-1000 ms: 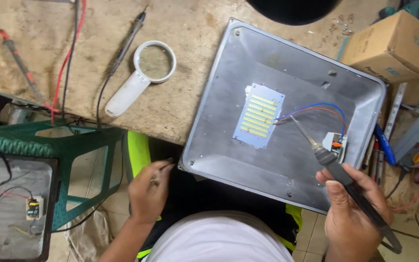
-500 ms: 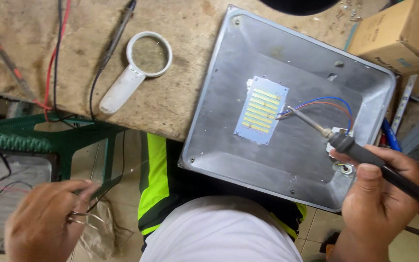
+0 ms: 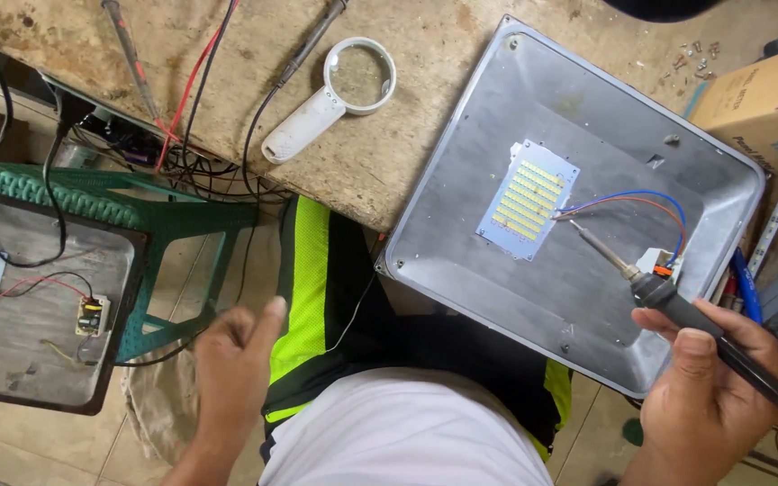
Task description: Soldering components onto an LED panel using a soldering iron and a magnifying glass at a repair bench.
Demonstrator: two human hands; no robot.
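Black-handled soldering iron point(image 3: 677, 306), thin metal tip resting just beside the pale LED board point(image 3: 528, 200) in the grey tray point(image 3: 497, 270); right hand point(image 3: 709, 396) fingers wrapped round it. Left hand point(image 3: 231, 360) loosely open, blurred.

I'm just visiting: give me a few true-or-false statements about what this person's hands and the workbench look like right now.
1. The right hand grips a soldering iron. True.
2. The iron's tip points toward the LED board in the metal tray. True.
3. The left hand holds the magnifying glass. False: it lies on the bench, away from that hand.
4. The stool is red. False: green.
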